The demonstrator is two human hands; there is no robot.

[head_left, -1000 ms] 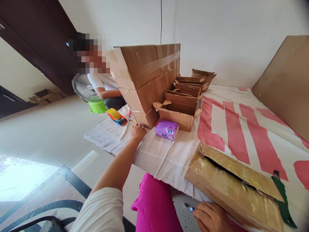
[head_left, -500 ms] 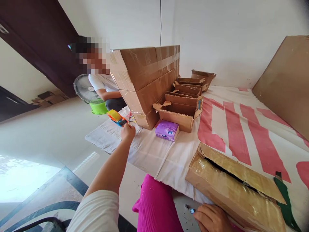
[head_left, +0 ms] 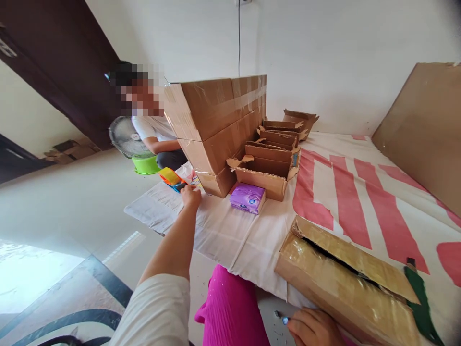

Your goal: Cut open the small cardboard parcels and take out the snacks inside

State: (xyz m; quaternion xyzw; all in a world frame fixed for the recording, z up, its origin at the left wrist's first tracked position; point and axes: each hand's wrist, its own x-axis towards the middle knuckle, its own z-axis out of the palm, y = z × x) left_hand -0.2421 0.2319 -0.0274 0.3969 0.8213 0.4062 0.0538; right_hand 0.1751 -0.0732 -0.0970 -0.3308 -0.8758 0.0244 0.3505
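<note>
At the left end of the cloth-covered surface, my left hand [head_left: 190, 196] is closed on the handle of a tape dispenser [head_left: 170, 178]. The dispenser is orange and blue and carries a yellow roll of tape. My right hand [head_left: 312, 327] is low in the view, beside the near side of a taped cardboard box [head_left: 338, 283]. Its fingers are bent and close together, and their undersides are hidden. A purple tissue pack [head_left: 247, 198] lies right of my left hand, in front of an open carton [head_left: 259, 179].
Stacked sealed cartons [head_left: 211, 113] stand behind the dispenser, with several open cartons beside them. A co-worker [head_left: 158, 132] sits beyond the stack, near a fan [head_left: 126, 137] and a green basin [head_left: 146, 165]. A large cardboard sheet [head_left: 425, 134] leans at the right. Small bits lie on the floor.
The tape dispenser has tilted and dropped slightly in my left hand. The view has tipped up a little, so everything sits lower. My right hand stays beside the taped box.
</note>
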